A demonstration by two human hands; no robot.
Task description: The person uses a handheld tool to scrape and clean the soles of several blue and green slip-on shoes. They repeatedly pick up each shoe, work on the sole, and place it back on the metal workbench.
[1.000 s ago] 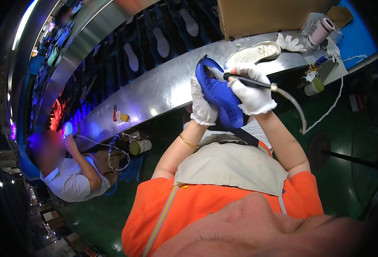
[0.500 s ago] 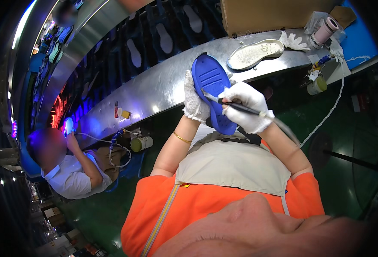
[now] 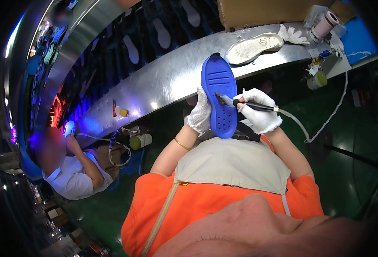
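Note:
A blue shoe sole [image 3: 220, 77] with ridges and small holes is held up in front of me, its inner face toward me. My gloved left hand [image 3: 199, 115] grips it along its left edge. In my gloved right hand [image 3: 259, 112] is a brush [image 3: 262, 106] with a black handle, and a pale hose [image 3: 299, 124] runs from the handle's end. The brush tip touches the sole's middle, near the left rim. Part of my left hand is hidden behind the sole.
Beyond the sole runs a metal ledge [image 3: 172, 79] beside a dark conveyor [image 3: 148, 47] carrying several soles. A white sole [image 3: 253, 49], a spare glove [image 3: 294, 35], a pink bottle [image 3: 324, 28] and a cardboard box [image 3: 262, 15] stand farther right. Another person [image 3: 79, 171] sits at left.
The blue sole has turned more upright and shifted slightly right. My right hand has moved to the right, uncovering the holes. The hose now hangs in a wider loop.

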